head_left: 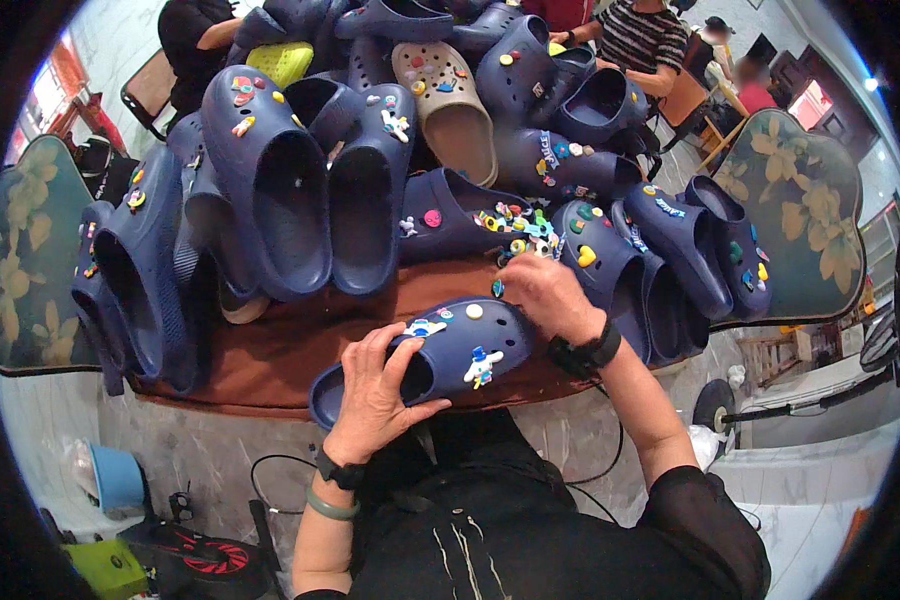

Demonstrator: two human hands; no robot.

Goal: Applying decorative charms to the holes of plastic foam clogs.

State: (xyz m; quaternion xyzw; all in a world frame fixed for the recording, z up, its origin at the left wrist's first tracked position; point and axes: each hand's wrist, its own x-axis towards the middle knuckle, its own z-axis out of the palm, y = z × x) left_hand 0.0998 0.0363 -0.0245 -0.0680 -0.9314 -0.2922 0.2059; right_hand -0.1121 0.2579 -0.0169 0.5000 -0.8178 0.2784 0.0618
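Note:
A navy foam clog [448, 352] lies on its sole at the table's front edge, toe pointing right. My left hand [372, 388] grips it by the opening, thumb and fingers around the rim. Several charms sit on its upper, among them a white cartoon figure in a blue hat [483, 368] and a cream round one [474, 312]. Just above the toe, my right hand [552, 296] pinches a small teal and dark shoe charm [498, 288] between its fingertips. Behind that hand, loose colourful charms [518, 228] are heaped in the opening of another navy clog [448, 212].
Navy clogs are piled across the brown-covered table [260, 350], including a tall pair [270, 180] at left and a decorated group [675, 220] at right. A beige clog [450, 105] and a yellow-green clog [282, 62] stand farther back. People work beyond the pile.

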